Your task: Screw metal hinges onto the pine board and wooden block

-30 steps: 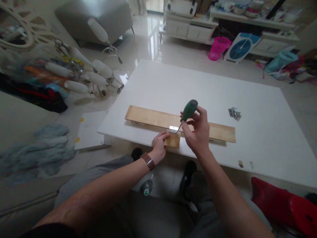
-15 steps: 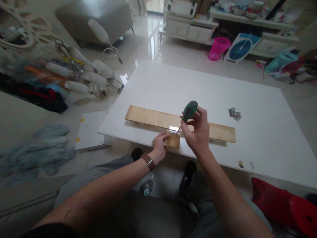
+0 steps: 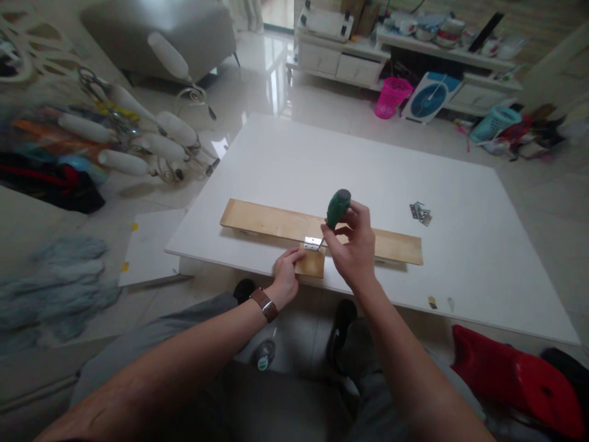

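A green-handled screwdriver (image 3: 339, 207) is in my right hand (image 3: 353, 245), its shaft slanting down to the right side of a shiny metal hinge (image 3: 313, 243). The hinge spans a small square wooden block (image 3: 310, 263) and the near edge of a long wooden board (image 3: 271, 220). My left hand (image 3: 288, 271) grips the block's left side, thumb on top. The board lies across the white tabletop (image 3: 350, 159), raised slightly. Where the screwdriver tip meets the hinge is too small to make out.
Several loose metal hinges (image 3: 420, 213) lie on the tabletop to the right. A small yellow-and-black item (image 3: 432, 302) rests near the front edge. On the floor are a plastic bottle (image 3: 265, 355) and a red object (image 3: 510, 374) at the lower right.
The whole scene has shifted left in view as the head turned slightly right. Both hands keep their holds on the block and the screwdriver.
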The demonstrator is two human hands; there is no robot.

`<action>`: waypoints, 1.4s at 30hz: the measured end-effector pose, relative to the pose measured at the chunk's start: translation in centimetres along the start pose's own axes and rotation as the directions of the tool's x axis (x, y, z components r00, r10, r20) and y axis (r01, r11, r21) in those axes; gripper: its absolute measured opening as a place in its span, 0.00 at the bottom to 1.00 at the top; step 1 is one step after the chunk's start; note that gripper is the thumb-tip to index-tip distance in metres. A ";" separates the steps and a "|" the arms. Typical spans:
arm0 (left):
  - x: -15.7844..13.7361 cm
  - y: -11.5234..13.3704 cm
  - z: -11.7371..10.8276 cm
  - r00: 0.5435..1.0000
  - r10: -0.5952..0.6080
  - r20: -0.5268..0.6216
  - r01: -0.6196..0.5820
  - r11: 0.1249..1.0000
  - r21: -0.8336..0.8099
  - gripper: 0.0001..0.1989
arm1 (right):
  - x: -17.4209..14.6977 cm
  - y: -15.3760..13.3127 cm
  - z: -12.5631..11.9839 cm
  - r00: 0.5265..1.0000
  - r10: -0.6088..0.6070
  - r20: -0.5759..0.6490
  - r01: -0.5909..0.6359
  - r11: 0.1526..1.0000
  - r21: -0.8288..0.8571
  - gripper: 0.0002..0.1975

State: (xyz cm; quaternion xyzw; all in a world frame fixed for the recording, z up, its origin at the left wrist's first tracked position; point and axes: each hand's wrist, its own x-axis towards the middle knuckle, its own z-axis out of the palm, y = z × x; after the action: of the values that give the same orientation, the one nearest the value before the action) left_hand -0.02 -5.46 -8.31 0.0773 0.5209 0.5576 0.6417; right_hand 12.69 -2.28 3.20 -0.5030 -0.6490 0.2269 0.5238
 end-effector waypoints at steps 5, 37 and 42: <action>0.1 -0.1 -0.2 0.999 -0.022 0.026 0.021 0.999 0.027 0.15 | -0.1 -0.1 0.0 1.000 0.011 0.026 -0.013 0.999 0.047 0.27; -0.2 0.4 0.4 1.000 -0.022 -0.007 0.022 1.000 0.012 0.16 | -0.2 -0.1 -0.1 0.999 0.030 0.031 -0.033 0.996 0.089 0.27; 0.0 0.1 0.3 1.000 0.008 -0.009 -0.008 1.000 0.005 0.15 | -0.1 0.2 0.0 1.000 0.009 0.003 -0.009 0.998 0.063 0.26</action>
State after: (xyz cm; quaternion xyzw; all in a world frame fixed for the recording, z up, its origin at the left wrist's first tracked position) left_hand 0.12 -5.28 -8.09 0.0786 0.5247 0.5593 0.6369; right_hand 12.73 -2.30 2.99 -0.4888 -0.6399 0.2504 0.5375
